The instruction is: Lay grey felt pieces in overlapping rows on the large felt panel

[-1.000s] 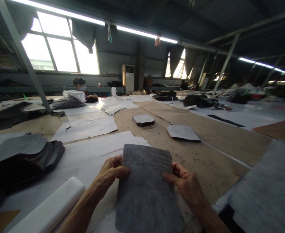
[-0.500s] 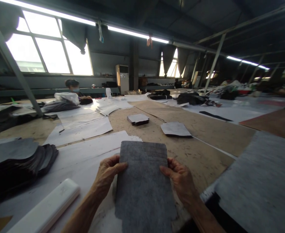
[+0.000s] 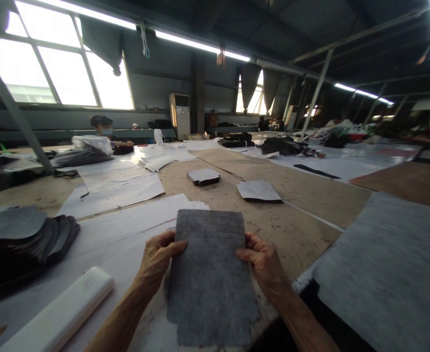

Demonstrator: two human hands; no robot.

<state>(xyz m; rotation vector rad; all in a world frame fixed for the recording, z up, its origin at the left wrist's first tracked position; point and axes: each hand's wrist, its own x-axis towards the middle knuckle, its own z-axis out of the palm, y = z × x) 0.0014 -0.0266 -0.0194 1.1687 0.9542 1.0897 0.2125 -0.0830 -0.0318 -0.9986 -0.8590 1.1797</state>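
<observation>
Between my two hands is a stack of cut grey fabric pieces (image 3: pixel 211 278), notched near its lower corners and faintly creased across the top. My left hand (image 3: pixel 161 259) is closed on its left edge, thumb on top and fingers underneath. On the opposite edge, my right hand (image 3: pixel 263 261) pinches it the same way. The stack's underside and thickness are hidden from me. Beyond it on the table lie a small notched fabric stack (image 3: pixel 203 176) and another light grey fabric stack (image 3: pixel 259 191).
A tall stack of dark cut pieces (image 3: pixel 28 244) stands at left, with a long white bar-shaped object (image 3: pixel 59 313) in front of it. A large grey fabric sheet (image 3: pixel 391 269) covers the right side. Across the table sits a masked person (image 3: pixel 107 132) near a plastic-wrapped bundle (image 3: pixel 86 151).
My view has shifted a little to the right. The held stack now lies flatter and its notched lower end has come into sight; both hands keep their grip.
</observation>
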